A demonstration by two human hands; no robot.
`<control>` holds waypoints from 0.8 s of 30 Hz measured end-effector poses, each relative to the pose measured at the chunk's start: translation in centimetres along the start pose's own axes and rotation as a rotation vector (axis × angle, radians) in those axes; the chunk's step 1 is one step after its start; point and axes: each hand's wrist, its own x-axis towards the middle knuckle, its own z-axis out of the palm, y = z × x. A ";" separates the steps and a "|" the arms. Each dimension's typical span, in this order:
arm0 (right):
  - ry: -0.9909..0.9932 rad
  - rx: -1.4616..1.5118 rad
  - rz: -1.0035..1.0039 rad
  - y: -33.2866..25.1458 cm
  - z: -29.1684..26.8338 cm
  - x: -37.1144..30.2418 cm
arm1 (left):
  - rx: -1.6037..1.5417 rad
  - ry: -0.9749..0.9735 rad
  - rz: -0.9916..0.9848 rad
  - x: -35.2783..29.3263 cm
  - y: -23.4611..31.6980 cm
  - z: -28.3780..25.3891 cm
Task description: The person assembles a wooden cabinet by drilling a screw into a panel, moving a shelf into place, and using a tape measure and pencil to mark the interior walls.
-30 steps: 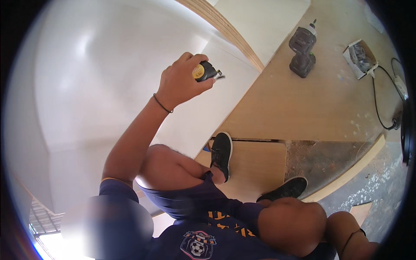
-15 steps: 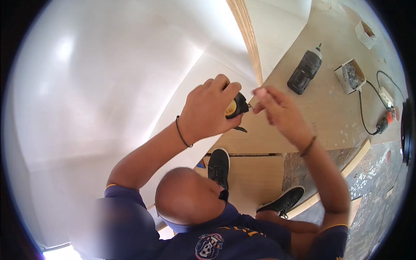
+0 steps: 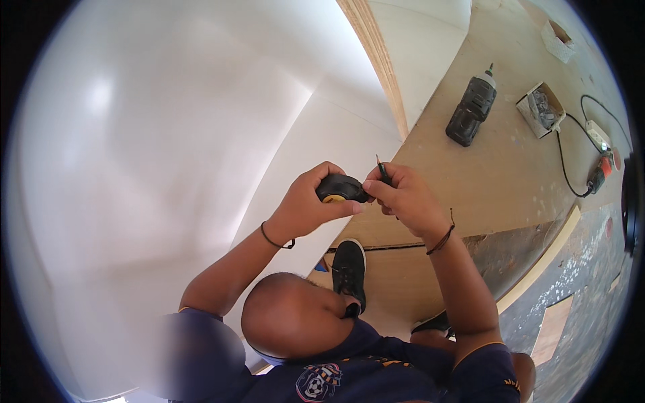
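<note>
A black tape measure (image 3: 341, 185) with a yellow disc on its side is held in my left hand (image 3: 304, 207), fingers over the top and thumb along its lower side. My right hand (image 3: 411, 203) is closed on a dark pencil (image 3: 383, 173), whose sharpened tip points up past the index finger. The thumb and fingertips of that same hand touch the mouth end of the tape measure. No drawn-out length of blade shows between the hands. Both hands are in front of my chest, over the edge between a white panel (image 3: 316, 164) and the wooden boards.
On the brown board (image 3: 463, 181) at the right lie a black cordless drill (image 3: 472, 111), a carton of small hardware (image 3: 541, 111), another carton (image 3: 557, 41) and a corded red-and-black tool (image 3: 598, 176). White panels rise at left, and a layered plywood edge (image 3: 383, 60) stands ahead.
Both hands have come down nearer my body. My right hand has closed in against the tape measure, and the pencil in it now shows plainly. The tape measure has turned.
</note>
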 end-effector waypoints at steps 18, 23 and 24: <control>0.152 0.071 -0.210 1.6 -2.7 2.2 | 0.154 -0.152 -0.076 0.5 -2.0 -7.6; 0.292 0.212 -0.256 4.3 -6.8 3.9 | 0.867 0.095 0.112 0.9 0.1 -11.6; 0.302 0.280 -0.268 5.0 -7.4 4.2 | 0.957 0.110 0.093 1.3 1.3 -11.9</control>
